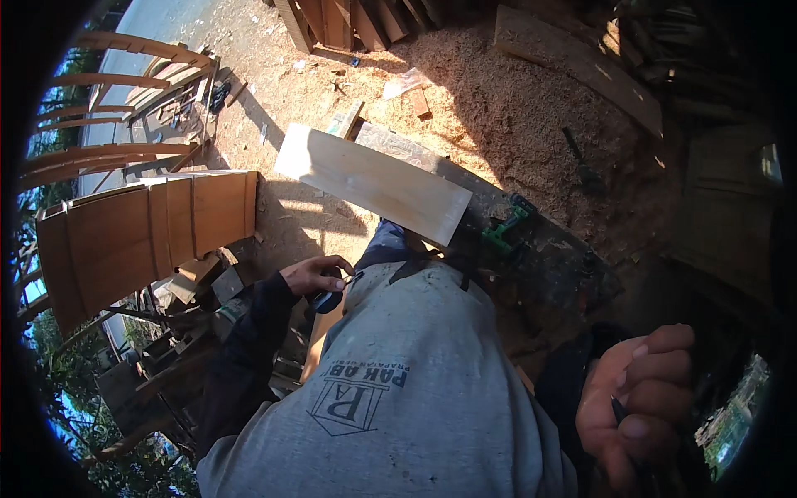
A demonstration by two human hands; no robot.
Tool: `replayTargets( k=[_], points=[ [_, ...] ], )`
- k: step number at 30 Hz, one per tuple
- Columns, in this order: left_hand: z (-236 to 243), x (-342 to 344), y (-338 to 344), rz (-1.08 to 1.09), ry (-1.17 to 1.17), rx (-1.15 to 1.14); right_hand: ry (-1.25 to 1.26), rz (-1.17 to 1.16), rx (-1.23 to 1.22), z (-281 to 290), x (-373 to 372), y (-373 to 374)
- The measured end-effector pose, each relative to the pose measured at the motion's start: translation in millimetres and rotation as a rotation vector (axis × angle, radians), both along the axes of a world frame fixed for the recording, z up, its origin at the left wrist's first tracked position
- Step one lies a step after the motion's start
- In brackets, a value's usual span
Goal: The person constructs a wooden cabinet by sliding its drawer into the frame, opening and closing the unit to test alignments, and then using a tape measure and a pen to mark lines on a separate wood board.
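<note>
My left hand (312, 276) is beside my shirt at the left, its fingers curled on a small dark rounded tape measure (327, 302). Close to the camera at the lower right, my right hand (638, 386) is raised and closed. A thin dark pencil (618, 408) pokes out between its fingers; the rest of it is hidden. Ahead of me a pale wooden board (378, 184) lies slanting across a dark workbench (548, 257), touched by neither hand. Just right of the board's end, a green clamp-like tool (505, 228) sits on the bench.
Sawdust (465, 100) covers the ground beyond the bench. A brown panelled wooden piece (154, 232) stands at the left, above stacked offcuts (195, 278). Long planks (581, 66) lie at the far right. Upright boards (340, 25) stand at the back.
</note>
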State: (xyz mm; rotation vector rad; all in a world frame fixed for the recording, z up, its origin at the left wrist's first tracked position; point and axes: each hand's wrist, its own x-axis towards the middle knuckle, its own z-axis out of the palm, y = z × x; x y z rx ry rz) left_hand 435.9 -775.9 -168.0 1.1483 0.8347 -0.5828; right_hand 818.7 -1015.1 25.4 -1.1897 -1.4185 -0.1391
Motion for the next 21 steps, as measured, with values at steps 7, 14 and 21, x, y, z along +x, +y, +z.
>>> replayTargets(
  k=[7,14,21],
  points=[
    [21,-171,-110,0.004,0.683,0.648,-0.122,0.364,0.096,35,36,24],
    [60,-245,-195,0.603,0.672,0.689,0.030,0.342,0.163,41,-3,77],
    [74,-302,-321,1.246,0.721,0.657,0.042,0.601,0.169,42,-45,122]
  ],
)
